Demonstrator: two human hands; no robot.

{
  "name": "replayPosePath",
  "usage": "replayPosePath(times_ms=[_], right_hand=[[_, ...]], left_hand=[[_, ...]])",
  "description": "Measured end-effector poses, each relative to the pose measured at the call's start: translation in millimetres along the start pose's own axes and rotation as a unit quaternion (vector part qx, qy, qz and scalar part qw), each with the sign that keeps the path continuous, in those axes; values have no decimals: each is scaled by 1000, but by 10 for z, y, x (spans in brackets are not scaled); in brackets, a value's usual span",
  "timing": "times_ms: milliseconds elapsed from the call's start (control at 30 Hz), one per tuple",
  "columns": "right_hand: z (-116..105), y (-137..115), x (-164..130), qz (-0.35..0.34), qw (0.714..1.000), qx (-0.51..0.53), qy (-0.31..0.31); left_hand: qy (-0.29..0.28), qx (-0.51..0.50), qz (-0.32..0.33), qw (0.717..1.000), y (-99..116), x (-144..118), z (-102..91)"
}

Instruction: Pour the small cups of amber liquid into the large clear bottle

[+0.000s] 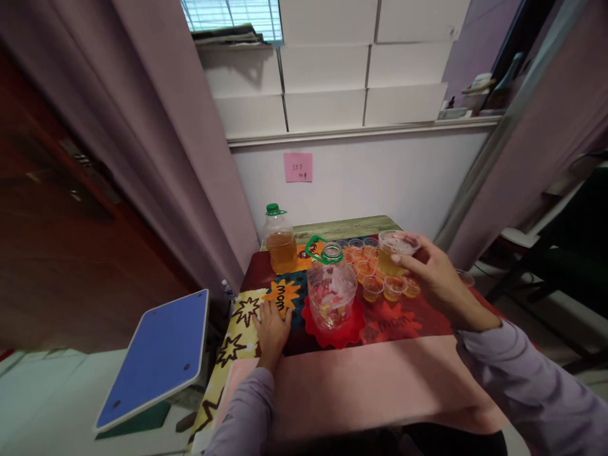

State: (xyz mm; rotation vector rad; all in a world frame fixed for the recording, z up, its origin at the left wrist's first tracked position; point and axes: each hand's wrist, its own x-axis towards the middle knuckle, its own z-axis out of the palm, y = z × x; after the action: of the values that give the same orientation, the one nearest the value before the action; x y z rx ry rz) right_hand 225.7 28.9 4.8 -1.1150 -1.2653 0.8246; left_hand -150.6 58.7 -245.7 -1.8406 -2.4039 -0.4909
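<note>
Your left hand (272, 329) lies flat, fingers spread, on the patterned tablecloth (247, 316) at the near left; your right hand (434, 275) is clamped around a clear cup (394, 252) of amber liquid, held above the small filled cups (375, 278), right of the green-capped jug (331, 288) on its red mat (335, 332)

Open room: bare pink cloth (380, 380) across the lower centre of the frame.
Centre block: clear jug (331, 288) on red mat (335, 334).
Upper-centre block: small cups (375, 275) packed close.
Upper-left block: bottle (280, 240) by the curtain (190, 158).
Lower-left block: blue board (156, 354) beside the table.
</note>
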Motion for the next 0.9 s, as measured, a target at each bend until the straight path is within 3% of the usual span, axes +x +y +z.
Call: replayPosePath(times_ms=[133, 367, 900], right_hand=[[221, -227, 218, -32, 998, 28, -51], [482, -327, 398, -37, 993, 20, -108], [497, -249, 605, -77, 980, -110, -148]], left_hand=[[2, -4, 1, 1000, -15, 13, 6], [2, -10, -3, 1000, -16, 4, 33], [22, -24, 0, 999, 9, -20, 72]])
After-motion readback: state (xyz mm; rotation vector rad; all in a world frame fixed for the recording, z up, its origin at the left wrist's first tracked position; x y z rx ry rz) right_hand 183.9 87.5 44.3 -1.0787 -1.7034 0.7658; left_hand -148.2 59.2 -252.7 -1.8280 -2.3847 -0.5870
